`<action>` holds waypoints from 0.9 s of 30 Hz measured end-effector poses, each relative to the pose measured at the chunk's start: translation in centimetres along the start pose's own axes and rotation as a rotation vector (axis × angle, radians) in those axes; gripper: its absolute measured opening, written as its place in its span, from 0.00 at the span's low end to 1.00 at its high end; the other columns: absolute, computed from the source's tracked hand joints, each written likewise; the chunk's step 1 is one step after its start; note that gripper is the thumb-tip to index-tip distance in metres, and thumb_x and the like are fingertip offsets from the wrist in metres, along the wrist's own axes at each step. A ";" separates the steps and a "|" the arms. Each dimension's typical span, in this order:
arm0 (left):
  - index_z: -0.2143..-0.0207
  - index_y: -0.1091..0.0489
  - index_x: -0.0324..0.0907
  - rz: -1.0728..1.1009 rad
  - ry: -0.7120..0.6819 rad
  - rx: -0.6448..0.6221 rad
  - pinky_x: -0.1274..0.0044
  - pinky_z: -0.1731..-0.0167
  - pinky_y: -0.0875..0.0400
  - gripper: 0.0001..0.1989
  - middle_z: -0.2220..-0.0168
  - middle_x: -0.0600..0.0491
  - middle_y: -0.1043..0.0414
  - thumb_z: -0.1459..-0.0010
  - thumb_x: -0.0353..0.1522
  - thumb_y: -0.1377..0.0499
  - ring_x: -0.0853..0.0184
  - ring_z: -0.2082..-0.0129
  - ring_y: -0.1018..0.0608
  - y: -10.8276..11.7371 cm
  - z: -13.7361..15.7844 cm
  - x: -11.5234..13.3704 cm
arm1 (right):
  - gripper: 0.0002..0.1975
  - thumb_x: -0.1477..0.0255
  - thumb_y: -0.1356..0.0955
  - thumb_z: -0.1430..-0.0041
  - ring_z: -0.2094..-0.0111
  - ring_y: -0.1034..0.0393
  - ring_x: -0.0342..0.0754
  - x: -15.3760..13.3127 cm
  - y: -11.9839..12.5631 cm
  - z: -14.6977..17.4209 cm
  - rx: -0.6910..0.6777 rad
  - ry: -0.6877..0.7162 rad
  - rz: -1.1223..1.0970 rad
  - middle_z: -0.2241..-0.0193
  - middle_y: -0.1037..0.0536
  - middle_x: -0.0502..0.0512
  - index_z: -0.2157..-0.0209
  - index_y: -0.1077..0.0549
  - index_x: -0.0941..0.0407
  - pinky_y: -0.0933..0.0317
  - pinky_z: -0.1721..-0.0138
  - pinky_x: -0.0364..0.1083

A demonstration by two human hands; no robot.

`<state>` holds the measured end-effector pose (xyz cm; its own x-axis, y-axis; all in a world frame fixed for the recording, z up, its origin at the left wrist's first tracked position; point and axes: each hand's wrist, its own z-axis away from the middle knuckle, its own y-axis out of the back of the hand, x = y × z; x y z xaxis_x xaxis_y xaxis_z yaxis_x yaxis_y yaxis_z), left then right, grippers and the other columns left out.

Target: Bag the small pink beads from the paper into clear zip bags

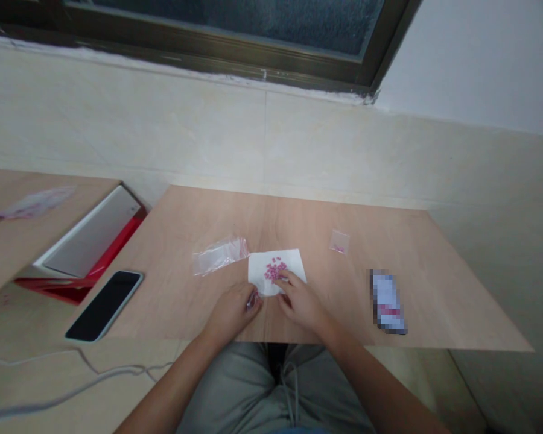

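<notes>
A white sheet of paper (290, 263) lies on the wooden table (434, 289) with several small pink pieces (275, 269) heaped on it. My right hand (304, 302) rests at the paper's near edge, its fingertips touching the pink pieces. Beside it, my left hand (235, 308) sits curled at the paper's near left corner, pinching something small that I cannot make out. An empty clear plastic bag (219, 255) lies just left of the paper. A smaller clear bag with a few pink pieces (339, 242) lies further right.
A black phone (105, 305) lies face up at the table's near left corner. A red and white box (90, 241) stands in the gap to the left table. A blurred card (388, 301) lies on the right. White cables (72, 386) run across the floor.
</notes>
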<state>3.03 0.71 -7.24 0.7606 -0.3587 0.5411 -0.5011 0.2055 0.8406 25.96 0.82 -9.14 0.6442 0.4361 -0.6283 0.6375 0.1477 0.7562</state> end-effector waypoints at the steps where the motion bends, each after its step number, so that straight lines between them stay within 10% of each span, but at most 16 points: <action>1: 0.69 0.33 0.43 -0.002 -0.010 0.002 0.74 0.68 0.39 0.10 0.70 0.51 0.29 0.37 0.38 0.43 0.62 0.68 0.27 -0.2 0.0 0.0 | 0.27 0.77 0.34 0.40 0.35 0.42 0.58 0.1 -0.2 -0.2 -0.012 0.010 0.014 0.35 0.39 0.64 0.39 0.32 0.55 0.43 0.36 0.58; 27: 0.70 0.33 0.42 0.070 0.024 0.002 0.75 0.70 0.42 0.14 0.71 0.52 0.29 0.36 0.42 0.45 0.63 0.70 0.28 -0.1 0.1 0.2 | 0.19 0.76 0.37 0.36 0.44 0.33 0.53 -0.3 0.3 -0.3 0.042 -0.022 0.095 0.43 0.32 0.60 0.45 0.28 0.54 0.35 0.42 0.51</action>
<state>3.13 0.53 -7.21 0.7333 -0.3214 0.5992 -0.5545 0.2273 0.8005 25.78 1.00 -8.65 0.7117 0.4265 -0.5583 0.5900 0.0686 0.8045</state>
